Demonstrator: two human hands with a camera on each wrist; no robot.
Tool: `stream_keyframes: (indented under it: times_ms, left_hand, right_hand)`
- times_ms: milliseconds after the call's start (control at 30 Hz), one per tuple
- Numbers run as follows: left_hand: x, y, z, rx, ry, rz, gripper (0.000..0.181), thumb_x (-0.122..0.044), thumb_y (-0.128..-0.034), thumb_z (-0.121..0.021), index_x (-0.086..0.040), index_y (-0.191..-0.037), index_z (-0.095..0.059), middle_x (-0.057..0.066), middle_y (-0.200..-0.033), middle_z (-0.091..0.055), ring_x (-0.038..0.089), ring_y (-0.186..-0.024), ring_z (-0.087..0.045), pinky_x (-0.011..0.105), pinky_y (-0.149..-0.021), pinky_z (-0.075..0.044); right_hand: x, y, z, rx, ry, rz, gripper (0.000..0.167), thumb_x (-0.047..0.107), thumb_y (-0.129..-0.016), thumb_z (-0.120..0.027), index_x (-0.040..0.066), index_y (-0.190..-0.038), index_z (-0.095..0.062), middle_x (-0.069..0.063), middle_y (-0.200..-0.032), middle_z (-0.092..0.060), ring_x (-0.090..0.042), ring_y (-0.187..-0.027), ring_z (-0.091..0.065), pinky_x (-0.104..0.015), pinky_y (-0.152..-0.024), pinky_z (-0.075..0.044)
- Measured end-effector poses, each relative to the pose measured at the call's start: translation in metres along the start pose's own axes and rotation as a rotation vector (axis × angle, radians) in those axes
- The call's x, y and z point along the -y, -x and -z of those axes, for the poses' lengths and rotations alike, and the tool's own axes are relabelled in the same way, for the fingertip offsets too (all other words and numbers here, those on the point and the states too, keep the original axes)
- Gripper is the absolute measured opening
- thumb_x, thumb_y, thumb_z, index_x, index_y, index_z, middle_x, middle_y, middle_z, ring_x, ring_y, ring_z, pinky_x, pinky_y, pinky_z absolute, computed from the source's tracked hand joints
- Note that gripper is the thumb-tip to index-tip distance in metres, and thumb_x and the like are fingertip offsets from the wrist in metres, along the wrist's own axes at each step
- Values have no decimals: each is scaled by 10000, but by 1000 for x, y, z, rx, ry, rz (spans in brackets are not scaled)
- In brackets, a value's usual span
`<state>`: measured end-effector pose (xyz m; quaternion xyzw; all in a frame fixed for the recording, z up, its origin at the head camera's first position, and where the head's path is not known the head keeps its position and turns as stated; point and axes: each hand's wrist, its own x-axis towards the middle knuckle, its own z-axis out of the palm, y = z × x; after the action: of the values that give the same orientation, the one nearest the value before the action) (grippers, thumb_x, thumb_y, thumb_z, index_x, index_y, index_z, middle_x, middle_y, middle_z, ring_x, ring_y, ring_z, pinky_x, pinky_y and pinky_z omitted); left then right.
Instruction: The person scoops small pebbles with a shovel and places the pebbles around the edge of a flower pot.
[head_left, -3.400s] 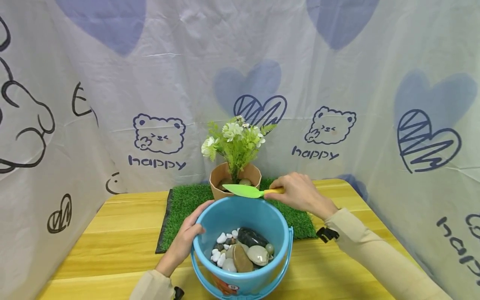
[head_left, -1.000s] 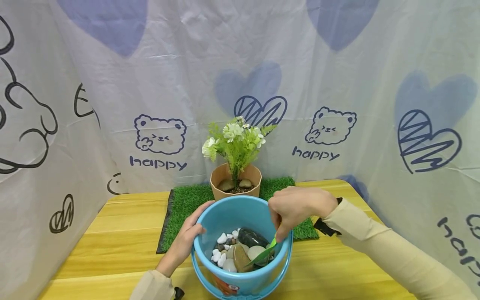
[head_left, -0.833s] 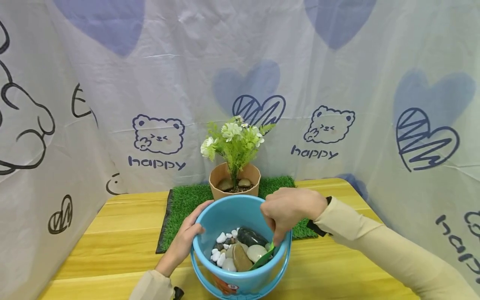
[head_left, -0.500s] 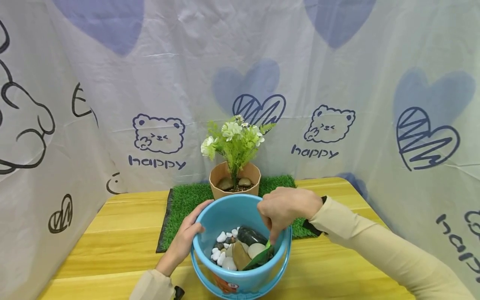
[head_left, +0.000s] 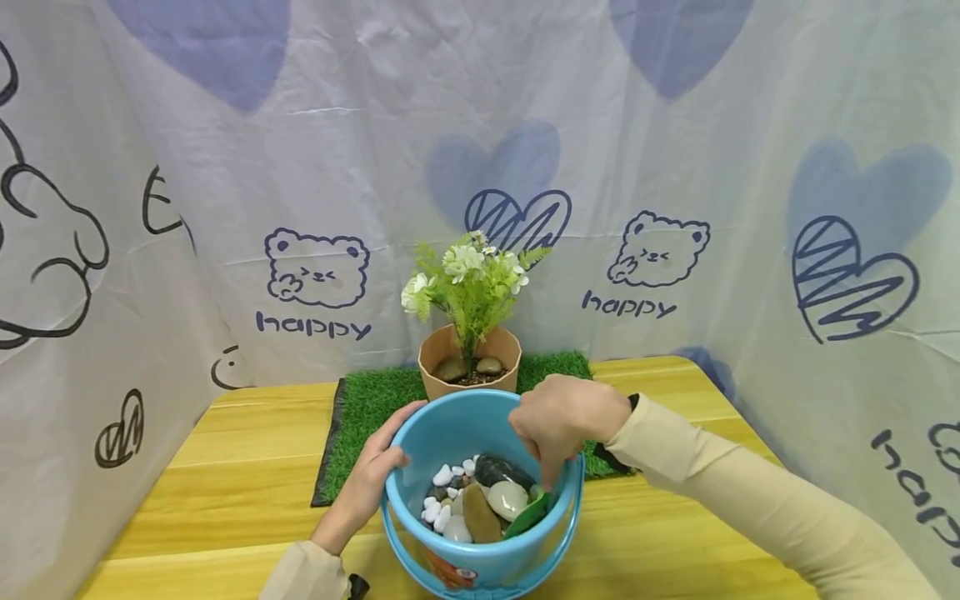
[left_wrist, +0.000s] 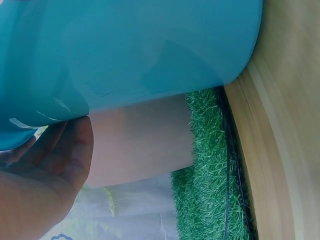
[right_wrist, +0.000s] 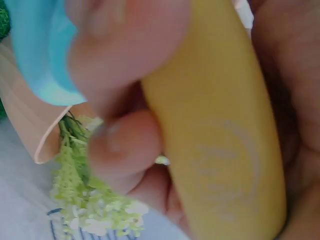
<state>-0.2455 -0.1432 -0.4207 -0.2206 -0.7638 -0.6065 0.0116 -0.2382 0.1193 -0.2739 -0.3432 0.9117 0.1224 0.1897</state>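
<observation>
A yellow wood-grained bench (head_left: pixel 210 475) fills the near part of the scene, walled on the far, left and right sides by creased pale fabric (head_left: pixel 405 150) printed with hearts, bears and "happy". Bristly green turf (head_left: pixel 375 408) lies on the bench beneath a faceted tan pot (head_left: pixel 431 377) of frilly white flowers (head_left: pixel 465 271). Nearer stands a smooth, round blue bucket (head_left: pixel 461 425) holding glossy rounded stones (head_left: pixel 481 514). The left hand (head_left: pixel 370 477) grips its left rim, thumb inside; the right hand's (head_left: pixel 566 417) fingers curl tightly round a trowel's (head_left: pixel 528 518) smooth yellow handle, its green blade in the bucket's right side.
</observation>
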Motion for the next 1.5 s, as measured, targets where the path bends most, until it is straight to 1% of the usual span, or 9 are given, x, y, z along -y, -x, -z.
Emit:
stream_keyframes:
  times_ms: [200, 367, 567, 733, 900, 1000, 1133, 1300, 1500]
  left_hand:
    - [0, 1, 1, -4, 10, 11, 690, -62, -823, -398, -249, -1487, -393, 165, -1467, -459, 430, -1225, -536, 465, -872, -527]
    - [1, 1, 1, -3, 21, 21, 691, -64, -823, -397, -244, -1491, -389, 174, -1465, -460, 432, -1222, -539, 459, -868, -532]
    - [1, 2, -1, 7, 26, 12, 693, -65, -824, -399, -245, -1493, -385, 175, -1464, -460, 433, -1220, -539, 461, -870, -530]
    - [0, 1, -2, 24, 24, -2, 694, -64, -826, -396, -247, -1496, -380, 174, -1464, -458, 433, -1219, -539, 461, -869, -533]
    - [-1, -1, -2, 27, 28, -9, 695, -66, -823, -399, -232, -1497, -381, 180, -1454, -465, 439, -1215, -540, 466, -864, -535]
    - [-1, -1, -1, 26, 20, -9, 696, -69, -821, -397, -239, -1496, -381, 177, -1458, -464, 441, -1223, -537, 476, -871, -532]
    - [-1, -1, -1, 24, 17, -3, 701, -69, -818, -394, -244, -1497, -380, 170, -1469, -455, 442, -1239, -527, 492, -888, -524]
    - [1, 0, -1, 15, 22, 5, 703, -66, -819, -398, -209, -1507, -375, 172, -1473, -451, 446, -1238, -524, 499, -890, -519]
    - [2, 1, 0, 3, 23, 8, 702, -61, -816, -400, -203, -1504, -382, 172, -1472, -452, 446, -1229, -527, 479, -875, -521]
  right_hand:
    - [-3, -4, -5, -103, 51, 38, 242, 424, -701, -850, 310, -558, -691, 186, -518, -582, -20, -499, -545, -218, -505, -451]
    - [-3, -10, -11, -169, 60, 53, 254, 431, -700, -847, 302, -552, -686, 186, -525, -590, -19, -486, -528, -221, -496, -439]
    - [-4, -11, -16, -178, 65, 26, 236, 445, -699, -840, 309, -571, -697, 187, -545, -601, -15, -499, -525, -226, -511, -441]
    - [-5, -3, -12, -196, 67, 13, 244, 468, -694, -835, 314, -569, -693, 186, -529, -583, -21, -499, -520, -232, -514, -441]
    - [-10, 6, -5, -237, 66, -39, 287, 448, -676, -855, 300, -541, -650, 172, -504, -556, -42, -487, -512, -245, -506, -444]
    - [-14, 6, -5, -283, 45, -60, 348, 415, -684, -858, 276, -506, -594, 157, -477, -509, -54, -461, -476, -239, -473, -394]
    - [-20, 0, -11, -367, 39, -39, 456, 398, -692, -853, 260, -456, -488, 145, -435, -386, -63, -431, -393, -228, -442, -299]
    - [-21, -8, -18, -462, 91, -16, 559, 402, -683, -849, 270, -443, -362, 131, -435, -218, -62, -420, -266, -225, -428, -217]
    - [-17, -17, -21, -494, 138, -16, 585, 431, -677, -849, 269, -443, -338, 128, -436, -207, -58, -419, -251, -224, -423, -215]
